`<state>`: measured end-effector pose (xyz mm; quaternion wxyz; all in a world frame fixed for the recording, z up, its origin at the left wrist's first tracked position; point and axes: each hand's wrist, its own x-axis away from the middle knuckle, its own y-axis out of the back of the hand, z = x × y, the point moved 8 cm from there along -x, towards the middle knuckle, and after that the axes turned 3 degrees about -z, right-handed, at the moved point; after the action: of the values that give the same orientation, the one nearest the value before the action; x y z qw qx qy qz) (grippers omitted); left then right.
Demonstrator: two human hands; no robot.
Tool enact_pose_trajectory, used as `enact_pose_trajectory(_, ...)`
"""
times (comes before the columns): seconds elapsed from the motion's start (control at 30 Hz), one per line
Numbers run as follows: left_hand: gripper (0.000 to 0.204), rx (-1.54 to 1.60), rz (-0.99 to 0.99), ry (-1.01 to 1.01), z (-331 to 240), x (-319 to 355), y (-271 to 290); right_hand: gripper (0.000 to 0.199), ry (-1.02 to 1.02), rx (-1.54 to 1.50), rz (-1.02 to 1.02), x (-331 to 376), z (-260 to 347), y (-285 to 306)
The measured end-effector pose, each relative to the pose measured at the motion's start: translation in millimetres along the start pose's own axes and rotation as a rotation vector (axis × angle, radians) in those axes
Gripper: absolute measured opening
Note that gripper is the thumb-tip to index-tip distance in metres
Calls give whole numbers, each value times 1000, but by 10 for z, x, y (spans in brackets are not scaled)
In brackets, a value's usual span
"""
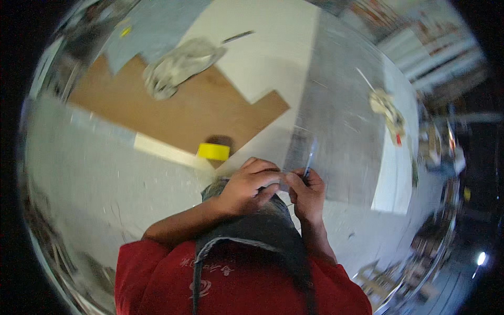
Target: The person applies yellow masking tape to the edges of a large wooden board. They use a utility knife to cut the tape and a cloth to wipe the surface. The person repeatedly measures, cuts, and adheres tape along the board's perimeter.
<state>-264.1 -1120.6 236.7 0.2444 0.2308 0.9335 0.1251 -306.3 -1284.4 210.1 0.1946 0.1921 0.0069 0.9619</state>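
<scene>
Close in front of my body, my left hand (252, 185) is closed, its fingers curled and its fingertips meeting those of the other hand. What it pinches, if anything, is hidden. My right hand (308, 193) is closed around a slim pen-like stick (312, 152), pale and shiny at its upper part and dark near the fingers. Motion blur hides its exact kind. Between the hands and the board beyond lies a small grey see-through-looking patch (297, 149), whose nature I cannot make out. A yellow tape roll (213, 151) stands ahead of my left hand.
A brown sheet (173, 113) with stepped edges lies at left over white and grey boards (341, 105). A crumpled pale cloth or glove (181, 65) rests on it, with a dark pen-like stick (238, 37) beyond. Another pale glove-like bundle (387, 113) lies at right.
</scene>
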Motion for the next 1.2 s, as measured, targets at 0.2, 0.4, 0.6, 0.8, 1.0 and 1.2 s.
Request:
enact_pose_trajectory(0.2,41,-106,-292,211,-63,19,-442,16,25,12,295,-531,46,178)
enact_pose_trajectory(0.4,48,-198,-556,364,-283,106,-739,14,-13,62,491,-752,156,378)
enact_pose_trajectory(0.6,38,185,-1061,848,456,1094,-311,5,264,421,436,-1376,153,351)
enact_pose_trajectory(0.8,33,964,-1592,1013,1486,1760,42,16,422,1139,446,-2071,128,122)
enact_pose_trajectory(1.0,35,1076,-1529,1118,1942,1692,133,26,548,1280,727,-1835,239,-1278)
enact_pose_trajectory(1.2,41,1191,-1511,1108,1870,1586,118,25,1164,1326,1325,-1179,-148,-2800)
